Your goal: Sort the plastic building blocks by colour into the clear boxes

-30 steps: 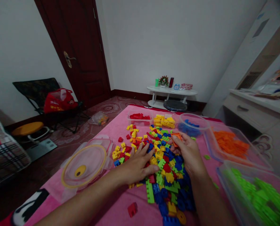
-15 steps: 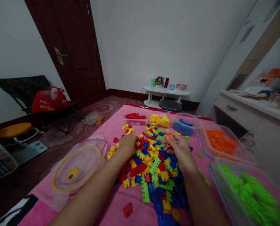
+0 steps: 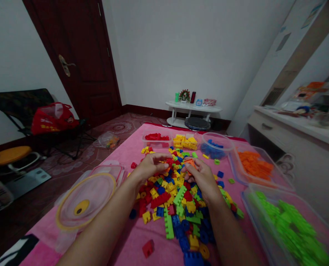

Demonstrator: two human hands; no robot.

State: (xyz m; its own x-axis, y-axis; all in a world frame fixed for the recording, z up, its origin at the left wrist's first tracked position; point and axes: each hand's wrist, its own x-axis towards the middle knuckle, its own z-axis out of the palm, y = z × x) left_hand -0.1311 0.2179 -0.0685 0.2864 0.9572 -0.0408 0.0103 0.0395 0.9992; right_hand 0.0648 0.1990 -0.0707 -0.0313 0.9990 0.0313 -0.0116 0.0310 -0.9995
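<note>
A heap of mixed red, yellow, blue and green building blocks (image 3: 178,195) lies on a pink cloth (image 3: 131,147). My left hand (image 3: 149,167) hovers just above the heap's far end, fingers curled round a small orange piece. My right hand (image 3: 201,179) is beside it, pinching an orange block (image 3: 189,162). The two hands nearly meet over the heap.
Clear tubs stand at the far edge: red blocks (image 3: 156,137), yellow blocks (image 3: 184,141), blue blocks (image 3: 215,147). An orange-block tub (image 3: 254,166) and a green-block tub (image 3: 291,221) sit at right. Round lids (image 3: 84,201) lie at left. A loose red block (image 3: 148,248) lies near me.
My left hand lifted off the heap, reached forward, closed and drew in toward my right hand, which kept hold of the orange block. The view has shifted slightly.
</note>
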